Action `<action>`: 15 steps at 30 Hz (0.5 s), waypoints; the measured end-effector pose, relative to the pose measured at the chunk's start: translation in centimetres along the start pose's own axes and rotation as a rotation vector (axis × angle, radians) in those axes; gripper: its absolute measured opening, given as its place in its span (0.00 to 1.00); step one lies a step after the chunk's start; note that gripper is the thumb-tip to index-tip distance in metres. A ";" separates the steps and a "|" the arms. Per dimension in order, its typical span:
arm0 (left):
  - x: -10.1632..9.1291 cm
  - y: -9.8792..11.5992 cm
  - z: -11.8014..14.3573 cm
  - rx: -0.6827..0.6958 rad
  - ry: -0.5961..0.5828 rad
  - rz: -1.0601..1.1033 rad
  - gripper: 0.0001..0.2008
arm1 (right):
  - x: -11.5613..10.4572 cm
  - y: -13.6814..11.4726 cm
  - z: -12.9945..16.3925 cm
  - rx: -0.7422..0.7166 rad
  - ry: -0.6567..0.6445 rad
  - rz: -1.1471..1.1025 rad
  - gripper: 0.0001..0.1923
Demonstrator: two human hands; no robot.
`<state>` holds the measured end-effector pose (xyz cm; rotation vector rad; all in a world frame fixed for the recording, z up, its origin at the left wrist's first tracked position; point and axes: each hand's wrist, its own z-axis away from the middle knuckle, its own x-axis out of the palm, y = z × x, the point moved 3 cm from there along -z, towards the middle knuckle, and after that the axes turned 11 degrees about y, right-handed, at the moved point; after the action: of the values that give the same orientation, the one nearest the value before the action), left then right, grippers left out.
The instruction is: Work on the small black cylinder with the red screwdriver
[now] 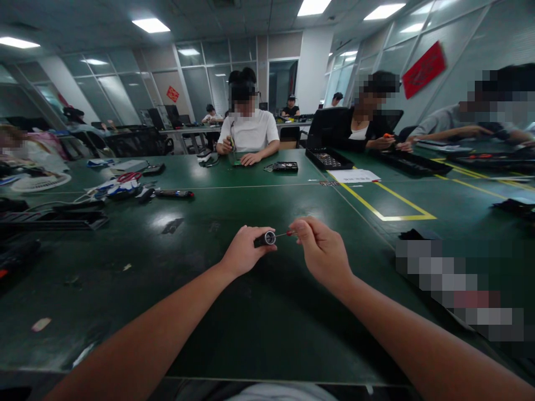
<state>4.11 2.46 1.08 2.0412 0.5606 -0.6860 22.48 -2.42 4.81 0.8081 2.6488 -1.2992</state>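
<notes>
Above the middle of the green table, my left hand (246, 250) is closed round a short black cylinder (259, 241). Its silver-rimmed round end faces right and toward me; I cannot tell exactly what it is. My right hand (324, 248) pinches a small screwdriver with a red handle (290, 233). The thin metal shaft points left at the cylinder's rimmed end, and the tip looks close to it or touching. My right fingers hide most of the handle.
Tools and cables, with red-handled scissors (129, 177), lie at the left. A dark pen-like tool (173, 194) lies nearby. Across the table sits a person in a white shirt (251, 133). Black trays (330, 159) and a white paper (354, 176) are at the right, beside yellow tape (407, 217).
</notes>
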 end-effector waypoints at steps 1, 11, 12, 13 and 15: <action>0.0 0.0 0.0 -0.007 -0.003 0.002 0.19 | 0.0 -0.1 0.0 -0.015 -0.005 0.019 0.16; -0.1 0.0 0.0 -0.044 0.030 0.004 0.20 | 0.1 0.8 0.1 0.007 0.006 0.003 0.18; -0.1 0.0 0.0 -0.047 0.026 0.001 0.20 | 0.1 0.6 0.1 0.004 0.000 0.005 0.19; -0.1 0.0 0.0 -0.049 0.023 0.001 0.20 | 0.2 0.4 0.0 0.001 -0.009 0.013 0.20; -0.1 -0.2 0.0 -0.052 0.020 0.011 0.20 | 0.2 0.1 0.0 -0.006 -0.027 0.043 0.19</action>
<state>3.98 2.57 1.04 2.0035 0.5722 -0.6394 22.37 -2.25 4.69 0.8360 2.5987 -1.2820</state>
